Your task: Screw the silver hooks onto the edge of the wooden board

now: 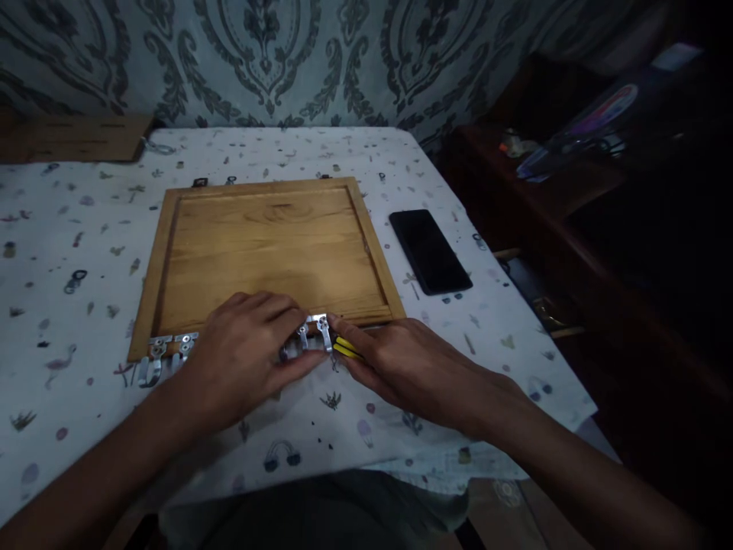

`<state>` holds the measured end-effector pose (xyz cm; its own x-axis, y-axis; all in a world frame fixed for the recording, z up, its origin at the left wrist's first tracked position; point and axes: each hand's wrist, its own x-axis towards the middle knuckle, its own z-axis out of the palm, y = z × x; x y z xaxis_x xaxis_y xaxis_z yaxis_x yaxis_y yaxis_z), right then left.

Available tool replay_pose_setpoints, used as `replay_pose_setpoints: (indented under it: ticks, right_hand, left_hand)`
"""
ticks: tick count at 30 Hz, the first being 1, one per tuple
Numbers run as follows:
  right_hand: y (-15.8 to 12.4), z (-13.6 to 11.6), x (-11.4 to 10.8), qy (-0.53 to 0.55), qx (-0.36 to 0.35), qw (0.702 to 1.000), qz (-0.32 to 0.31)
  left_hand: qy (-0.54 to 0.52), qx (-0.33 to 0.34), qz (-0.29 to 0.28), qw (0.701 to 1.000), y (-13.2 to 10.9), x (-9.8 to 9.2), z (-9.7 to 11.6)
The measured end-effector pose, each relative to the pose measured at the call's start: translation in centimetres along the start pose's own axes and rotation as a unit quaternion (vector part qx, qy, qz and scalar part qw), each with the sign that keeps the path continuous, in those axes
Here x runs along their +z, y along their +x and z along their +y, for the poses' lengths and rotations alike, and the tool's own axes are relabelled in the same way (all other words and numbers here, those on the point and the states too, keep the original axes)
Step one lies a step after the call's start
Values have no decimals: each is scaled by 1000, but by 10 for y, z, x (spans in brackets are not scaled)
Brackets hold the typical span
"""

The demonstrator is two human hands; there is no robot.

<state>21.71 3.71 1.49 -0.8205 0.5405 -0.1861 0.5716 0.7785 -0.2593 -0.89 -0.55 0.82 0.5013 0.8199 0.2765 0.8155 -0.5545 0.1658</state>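
A framed wooden board [269, 256] lies flat on the table, and a silver metal hook rail [169, 340] runs along its near edge. My left hand [246, 355] is closed over the middle of the rail, fingers on top and thumb below, covering several hooks. Just right of it, one metal hook [324, 332] shows between my two hands. My right hand [406, 363] is closed around a yellow-and-black handled tool [347, 347], mostly hidden, with its index fingertip touching the rail's right end. The tool's kind cannot be made out.
A black phone [431, 250] lies right of the board on the patterned white tablecloth [366, 428]. Flattened cardboard [74, 137] is at the far left. Beyond the table's right edge, a plastic bottle [607, 111] lies on dark furniture. The patterned wall [275, 61] borders the far edge.
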Motion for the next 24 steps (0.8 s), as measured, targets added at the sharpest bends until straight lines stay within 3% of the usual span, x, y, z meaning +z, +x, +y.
replay_pose_setpoints:
  ticks: [3, 13, 24]
  right_hand:
    - [0, 0, -2, 11, 7, 1000, -3]
    - [1, 0, -5, 13, 11, 1000, -9]
    - [1, 0, -2, -4, -1, 1000, 6]
  left_hand:
    - [-7, -18, 26, 999, -2, -5, -6]
    - [5, -2, -20, 1000, -2, 3, 2]
    - [48, 3, 3, 999, -3, 13, 9]
